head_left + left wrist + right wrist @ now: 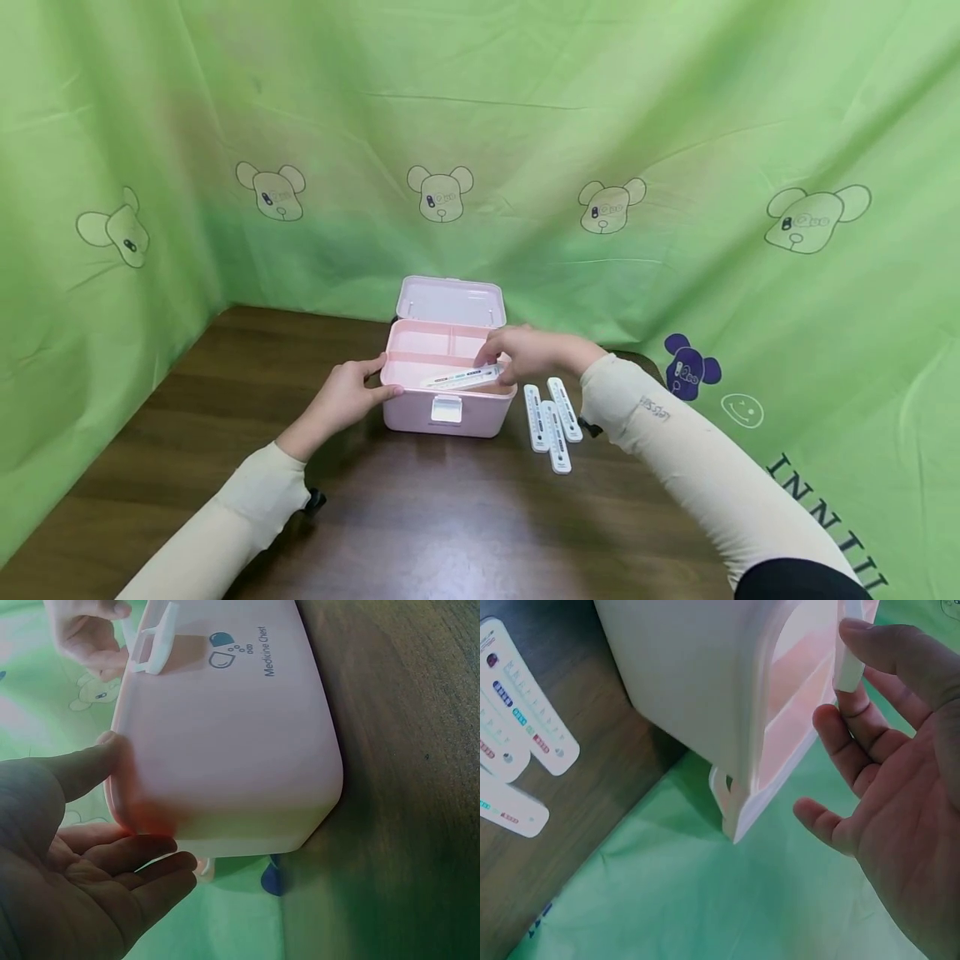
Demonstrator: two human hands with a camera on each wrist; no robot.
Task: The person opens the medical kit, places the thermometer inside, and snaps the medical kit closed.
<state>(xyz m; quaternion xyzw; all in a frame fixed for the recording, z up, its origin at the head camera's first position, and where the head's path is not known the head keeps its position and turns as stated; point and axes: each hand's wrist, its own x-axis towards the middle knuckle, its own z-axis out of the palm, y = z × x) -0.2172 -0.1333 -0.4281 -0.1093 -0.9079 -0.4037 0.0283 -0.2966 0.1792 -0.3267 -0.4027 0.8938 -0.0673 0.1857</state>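
A pink medicine chest (480,415) stands on the table with its lid (450,302) raised at the back. At its front left corner my left hand (348,398) holds the rim, thumb on the front face and fingers along the side, as the left wrist view shows. My right hand (528,354) is over the chest's right side, pinching a flat white thermometer (463,378) between thumb and fingers. That thermometer lies slanted across the chest's opening, and its end shows at my thumb in the right wrist view, where the right hand (900,757) is seen from the palm.
Several more white thermometers (557,437) lie close together on the wooden table (360,517), right of the chest. Inside the chest a divider (452,340) splits the rear section. A green curtain (525,100) with bear prints hangs behind and along both sides.
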